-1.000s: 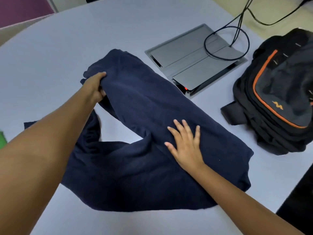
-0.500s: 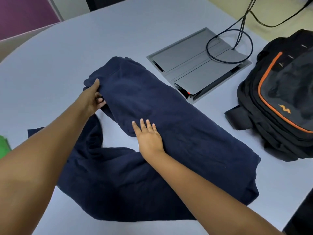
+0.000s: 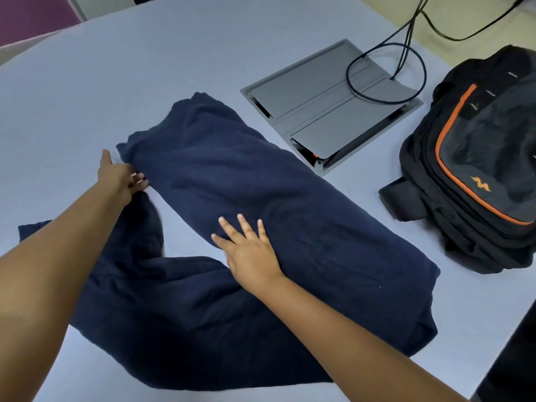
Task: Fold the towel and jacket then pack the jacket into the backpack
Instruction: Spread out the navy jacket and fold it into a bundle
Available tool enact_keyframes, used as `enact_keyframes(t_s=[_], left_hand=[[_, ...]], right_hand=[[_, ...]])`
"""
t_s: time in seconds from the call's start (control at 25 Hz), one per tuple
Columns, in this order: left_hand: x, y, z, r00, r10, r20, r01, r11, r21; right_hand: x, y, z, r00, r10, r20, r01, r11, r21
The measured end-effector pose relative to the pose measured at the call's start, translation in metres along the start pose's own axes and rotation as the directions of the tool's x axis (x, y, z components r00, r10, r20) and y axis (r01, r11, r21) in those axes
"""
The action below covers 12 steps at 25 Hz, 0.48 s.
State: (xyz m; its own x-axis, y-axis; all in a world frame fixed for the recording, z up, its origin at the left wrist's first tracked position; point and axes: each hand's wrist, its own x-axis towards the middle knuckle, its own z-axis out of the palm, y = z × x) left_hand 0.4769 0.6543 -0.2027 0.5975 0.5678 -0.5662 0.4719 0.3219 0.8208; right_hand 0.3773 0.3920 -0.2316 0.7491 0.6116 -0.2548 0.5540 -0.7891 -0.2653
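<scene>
Pressing flat again farther right — right hand (image 3: 251,256) on jacket (image 3: 261,192) — left hand (image 3: 121,177) now pinching its edge.

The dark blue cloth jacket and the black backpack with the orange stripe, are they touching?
Apart. The head view shows bare grey table between the dark blue cloth jacket and the black backpack with the orange stripe.

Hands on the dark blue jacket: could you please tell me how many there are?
2. The left hand grips the jacket at its far left edge; the right hand lies flat on its middle fold.
</scene>
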Motion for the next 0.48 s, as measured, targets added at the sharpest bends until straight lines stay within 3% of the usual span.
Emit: enact_keyframes(t_s=[0.12, 0.28, 0.36, 0.48], left_hand=[[0.000, 0.013, -0.008, 1.000, 0.002, -0.003, -0.001, 0.980, 0.201], [-0.043, -0.009, -0.007, 0.942, 0.304, -0.141, -0.191, 0.834, 0.517], [-0.076, -0.032, -0.001, 0.880, 0.471, -0.061, -0.357, 0.741, 0.569], [-0.120, -0.061, -0.008, 0.791, 0.606, 0.086, -0.545, 0.634, 0.548]], right_hand=[[0.002, 0.003, -0.003, 1.000, 0.007, 0.010, -0.008, 0.994, 0.110], [-0.003, 0.002, -0.006, 0.998, -0.014, 0.055, 0.012, 0.999, 0.037], [-0.007, 0.001, -0.012, 0.999, -0.006, 0.052, 0.004, 0.999, 0.049], [-0.032, 0.011, -0.026, 0.997, 0.013, -0.072, -0.006, 0.995, 0.096]])
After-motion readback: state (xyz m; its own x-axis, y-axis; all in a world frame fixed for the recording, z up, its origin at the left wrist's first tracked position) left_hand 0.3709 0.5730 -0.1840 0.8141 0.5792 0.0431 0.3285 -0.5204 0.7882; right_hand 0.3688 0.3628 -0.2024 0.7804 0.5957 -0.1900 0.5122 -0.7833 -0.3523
